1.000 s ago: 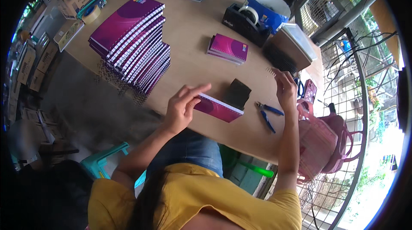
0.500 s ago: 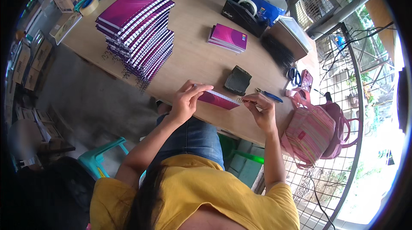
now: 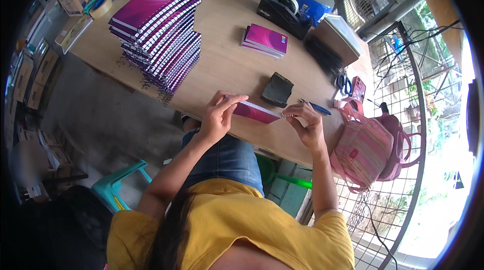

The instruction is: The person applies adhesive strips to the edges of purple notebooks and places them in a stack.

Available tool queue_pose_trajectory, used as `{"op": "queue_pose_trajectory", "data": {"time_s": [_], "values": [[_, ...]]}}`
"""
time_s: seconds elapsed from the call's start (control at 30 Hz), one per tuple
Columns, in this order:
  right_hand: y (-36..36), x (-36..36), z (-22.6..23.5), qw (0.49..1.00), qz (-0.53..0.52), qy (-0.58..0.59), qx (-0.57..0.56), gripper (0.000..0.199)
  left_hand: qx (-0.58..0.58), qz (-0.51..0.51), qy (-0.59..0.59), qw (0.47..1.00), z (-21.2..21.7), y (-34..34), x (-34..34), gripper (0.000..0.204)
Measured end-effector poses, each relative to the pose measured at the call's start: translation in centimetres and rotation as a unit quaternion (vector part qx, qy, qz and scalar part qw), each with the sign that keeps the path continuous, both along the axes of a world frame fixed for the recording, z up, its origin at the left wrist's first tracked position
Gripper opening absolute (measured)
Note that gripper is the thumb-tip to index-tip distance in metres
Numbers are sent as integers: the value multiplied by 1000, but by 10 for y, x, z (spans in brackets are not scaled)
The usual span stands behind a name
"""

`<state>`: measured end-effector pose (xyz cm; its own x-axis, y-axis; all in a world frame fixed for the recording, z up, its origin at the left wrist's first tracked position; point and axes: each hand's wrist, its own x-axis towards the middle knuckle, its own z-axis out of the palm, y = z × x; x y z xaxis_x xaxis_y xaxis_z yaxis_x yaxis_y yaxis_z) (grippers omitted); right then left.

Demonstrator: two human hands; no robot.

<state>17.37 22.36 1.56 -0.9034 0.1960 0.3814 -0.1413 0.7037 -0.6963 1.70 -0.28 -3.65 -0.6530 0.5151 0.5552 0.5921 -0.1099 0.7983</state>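
Note:
A small purple notebook (image 3: 256, 112) stands on its edge at the table's near side, its white punched edge upward. My left hand (image 3: 219, 116) grips its left end, fingers over the top edge. At the other end, my right hand (image 3: 306, 122) is closed on a metal spiral coil (image 3: 286, 115), whose tip meets the notebook's right corner. Whether the coil passes through any holes is too small to tell. Just beyond the notebook lies a dark, block-like piece (image 3: 277, 90). Blue-handled pliers (image 3: 319, 109) rest close to my right hand.
A tall stack of spiral-bound purple notebooks (image 3: 159, 23) stands at left, loose coil ends sticking out. Farther back are a small notebook pile (image 3: 265, 40) and a black tape dispenser (image 3: 285, 15). Scissors (image 3: 344, 84), a phone (image 3: 358, 88) and a pink striped bag (image 3: 364, 151) line the right side.
My right hand has tilted slightly, and the coil now lies more in line with the notebook's top edge. The left hand keeps its hold. The whole view has shifted a little.

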Motion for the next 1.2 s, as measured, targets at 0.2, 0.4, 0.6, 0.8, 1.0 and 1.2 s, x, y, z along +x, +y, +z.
{"op": "queue_pose_trajectory", "data": {"time_s": [0.2,0.4,0.6,0.8,1.0,1.2], "values": [[-10,2,3,1000,6,-10,6,20,2,82,77,994,-5,13,12,28],[-12,4,3,997,-12,-45,62,20,3,106,91,990,-12,25,12,30],[-15,1,8,996,-17,-48,73,24,-1,90,71,993,-11,25,11,29],[-26,-6,14,991,-31,-60,114,22,4,80,76,994,-14,26,10,30],[-29,-11,14,981,-48,-12,186,25,-3,75,78,994,-10,26,10,28],[-17,-16,16,972,8,-47,231,31,-20,61,60,996,-16,23,9,28]]}}
